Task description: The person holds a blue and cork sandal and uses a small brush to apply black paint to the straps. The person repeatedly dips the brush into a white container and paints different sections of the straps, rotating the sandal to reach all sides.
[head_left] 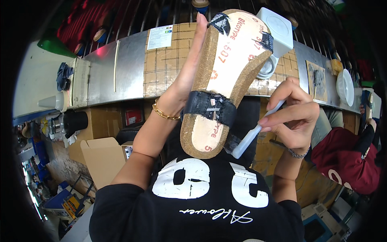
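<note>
Sole (221, 76) hides most left fingers (199, 34), grip unclear; right fingers (288, 115) pinch white tool (246, 143).

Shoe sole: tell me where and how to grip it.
Take the shoe sole by its thick brown edge, probably from the left, where the left hand is: that long rim shows uncovered between the lower black strap and the upper dark patch.

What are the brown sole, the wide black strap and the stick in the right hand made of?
Sole: probably cork, matte; it's brown and speckled. Strap: leather or imitation, I can't tell; it's dark and slightly shiny. Stick: likely plastic; it's smooth and milky.
</note>
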Demonstrator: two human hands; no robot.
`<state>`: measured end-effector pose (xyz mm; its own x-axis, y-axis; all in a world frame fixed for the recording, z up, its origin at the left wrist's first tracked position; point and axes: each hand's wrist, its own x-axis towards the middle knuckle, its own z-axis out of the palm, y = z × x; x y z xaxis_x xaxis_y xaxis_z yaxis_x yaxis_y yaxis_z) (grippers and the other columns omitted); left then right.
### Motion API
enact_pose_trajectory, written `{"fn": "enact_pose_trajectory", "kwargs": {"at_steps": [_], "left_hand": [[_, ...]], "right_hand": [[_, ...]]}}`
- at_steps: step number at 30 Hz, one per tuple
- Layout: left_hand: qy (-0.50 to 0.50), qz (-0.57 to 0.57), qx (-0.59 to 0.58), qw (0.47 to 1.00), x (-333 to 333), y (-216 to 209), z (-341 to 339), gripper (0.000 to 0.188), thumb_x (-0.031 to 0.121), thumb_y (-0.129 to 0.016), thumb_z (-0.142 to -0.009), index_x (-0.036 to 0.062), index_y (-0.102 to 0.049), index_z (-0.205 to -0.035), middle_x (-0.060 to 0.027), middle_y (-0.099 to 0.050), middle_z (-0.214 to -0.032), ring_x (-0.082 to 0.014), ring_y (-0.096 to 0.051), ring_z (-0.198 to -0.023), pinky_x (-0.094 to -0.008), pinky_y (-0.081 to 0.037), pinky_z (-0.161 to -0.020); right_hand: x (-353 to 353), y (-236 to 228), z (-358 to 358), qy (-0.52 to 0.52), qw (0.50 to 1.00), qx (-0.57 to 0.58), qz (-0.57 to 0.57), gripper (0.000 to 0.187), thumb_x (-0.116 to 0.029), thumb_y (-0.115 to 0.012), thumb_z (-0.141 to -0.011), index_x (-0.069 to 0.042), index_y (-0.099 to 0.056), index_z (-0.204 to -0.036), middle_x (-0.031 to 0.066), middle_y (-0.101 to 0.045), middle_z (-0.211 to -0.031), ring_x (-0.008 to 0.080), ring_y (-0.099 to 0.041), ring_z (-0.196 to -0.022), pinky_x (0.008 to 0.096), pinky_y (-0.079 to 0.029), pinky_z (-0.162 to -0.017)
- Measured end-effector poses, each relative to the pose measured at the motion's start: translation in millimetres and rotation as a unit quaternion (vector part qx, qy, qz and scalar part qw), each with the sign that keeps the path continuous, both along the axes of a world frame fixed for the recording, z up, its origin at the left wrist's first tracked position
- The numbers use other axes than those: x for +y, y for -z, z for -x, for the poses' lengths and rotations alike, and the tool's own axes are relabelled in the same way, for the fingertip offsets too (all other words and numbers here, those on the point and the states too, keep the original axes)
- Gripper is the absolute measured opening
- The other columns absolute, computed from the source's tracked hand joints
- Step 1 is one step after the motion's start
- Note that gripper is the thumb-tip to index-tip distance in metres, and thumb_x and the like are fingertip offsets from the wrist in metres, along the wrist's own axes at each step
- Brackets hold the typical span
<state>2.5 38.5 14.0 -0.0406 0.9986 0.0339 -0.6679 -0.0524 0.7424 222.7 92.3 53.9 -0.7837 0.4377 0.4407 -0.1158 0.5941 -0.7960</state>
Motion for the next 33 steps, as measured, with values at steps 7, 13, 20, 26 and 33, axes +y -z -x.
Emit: {"fn": "enact_pose_trajectory", "kwargs": {"at_steps": [7, 13, 20, 26, 33], "left_hand": [[-0.007, 0.02, -0.008, 1.0, -5.8, -6.1, 3.4, 0.093, 0.076, -0.017, -0.097, 0.002, -0.043, -0.146, -0.0198, -0.062, -0.131, -0.0233, -0.069, -0.112, -0.0356, -0.062, -0.089], [-0.048, 0.028, 0.047, 0.997, -11.5, -10.0, 7.5, 0.096, 0.078, -0.015, -0.096, 0.0019, -0.042, -0.148, -0.0199, -0.059, -0.136, -0.0232, -0.065, -0.118, -0.0357, -0.056, -0.099], [-0.061, 0.034, 0.061, 0.996, -26.0, -7.5, 11.2, 0.099, 0.08, -0.014, -0.094, 0.0016, -0.039, -0.15, -0.0203, -0.06, -0.134, -0.022, -0.067, -0.115, -0.0355, -0.058, -0.095], [-0.037, 0.075, -0.032, 0.996, -22.1, 9.8, 33.1, 0.082, 0.067, -0.029, -0.1, 0.0026, -0.04, -0.15, -0.0156, -0.059, -0.138, -0.0228, -0.063, -0.12, -0.0358, -0.054, -0.1], [-0.192, 0.029, -0.154, 0.969, -12.4, 47.0, 175.0, 0.052, 0.035, -0.058, -0.098, -0.0017, -0.053, -0.135, -0.0196, -0.06, -0.132, -0.0308, -0.064, -0.113, -0.0424, -0.056, -0.097]], "right_hand": [[1.8, -4.5, -6.3, -0.026, 0.999, -0.006, 0.023, 0.018, -0.011, -0.086, -0.063, -0.014, -0.083, -0.081, -0.0005, -0.064, -0.079, 0.0095, -0.05, -0.069, 0.0288, -0.028, -0.073], [-20.4, -3.6, 21.4, 0.254, 0.921, 0.005, -0.295, 0.031, -0.008, -0.085, -0.063, -0.022, -0.082, -0.091, -0.0037, -0.061, -0.079, 0.0098, -0.056, -0.072, 0.031, -0.028, -0.078], [0.2, -11.0, 36.5, 0.192, 0.957, -0.017, -0.217, 0.024, -0.009, -0.077, -0.072, -0.024, -0.082, -0.09, -0.0032, -0.059, -0.073, 0.0122, -0.054, -0.071, 0.033, -0.026, -0.076], [39.4, 6.7, 49.7, 0.302, 0.946, 0.056, -0.106, 0.018, -0.006, -0.081, -0.077, -0.011, -0.081, -0.094, 0.0041, -0.063, -0.083, 0.0166, -0.057, -0.078, 0.0312, -0.04, -0.077], [40.0, 55.0, -15.4, 0.298, 0.939, 0.103, 0.133, 0.015, 0.003, -0.076, -0.084, 0.003, -0.075, -0.099, 0.0062, -0.063, -0.089, 0.0137, -0.056, -0.084, 0.0263, -0.045, -0.076]]}}
